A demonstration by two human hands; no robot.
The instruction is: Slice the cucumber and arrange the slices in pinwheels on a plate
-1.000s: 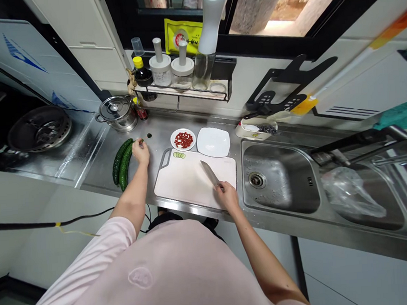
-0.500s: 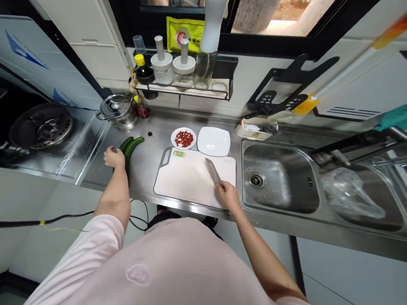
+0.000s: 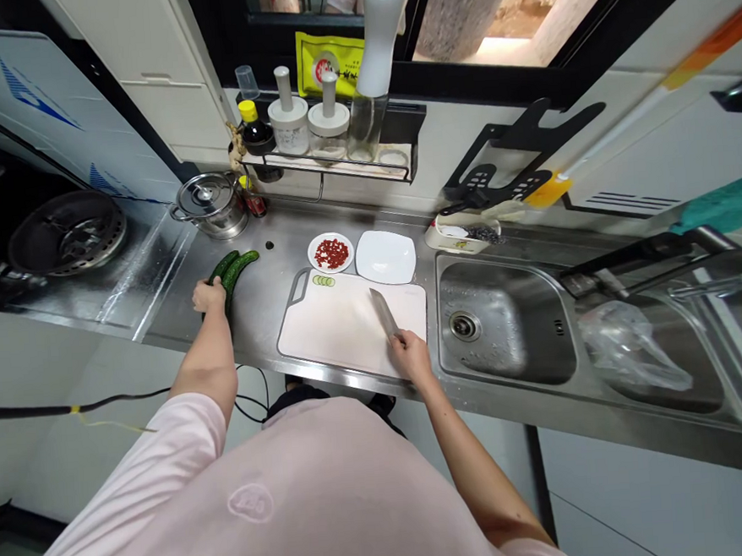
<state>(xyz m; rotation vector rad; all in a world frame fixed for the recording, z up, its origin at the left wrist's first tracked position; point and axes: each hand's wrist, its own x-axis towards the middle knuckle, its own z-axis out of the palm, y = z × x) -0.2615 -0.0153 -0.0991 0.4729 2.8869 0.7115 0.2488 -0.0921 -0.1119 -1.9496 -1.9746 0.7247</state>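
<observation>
At the left of the counter my left hand (image 3: 209,296) is closed around the lower part of one cucumber (image 3: 223,264), partly hiding it. A second, curved cucumber (image 3: 237,274) lies right beside it. My right hand (image 3: 411,356) grips a kitchen knife (image 3: 384,313) by its handle, the blade pointing away over the white cutting board (image 3: 330,327). A short row of cucumber slices (image 3: 324,280) rests at the board's far left corner. Behind the board stand a round white plate of chopped red pieces (image 3: 331,253) and a square white plate (image 3: 386,257).
A steel sink (image 3: 507,328) lies right of the board, with a plastic bag (image 3: 630,345) over the second basin. A lidded pot (image 3: 210,206) and a frying pan (image 3: 69,231) are at left. The wall rack (image 3: 331,164) holds jars and bottles.
My left hand has shifted slightly towards me and closed around a cucumber. My right hand and the knife stay over the board. The whole view has moved a little.
</observation>
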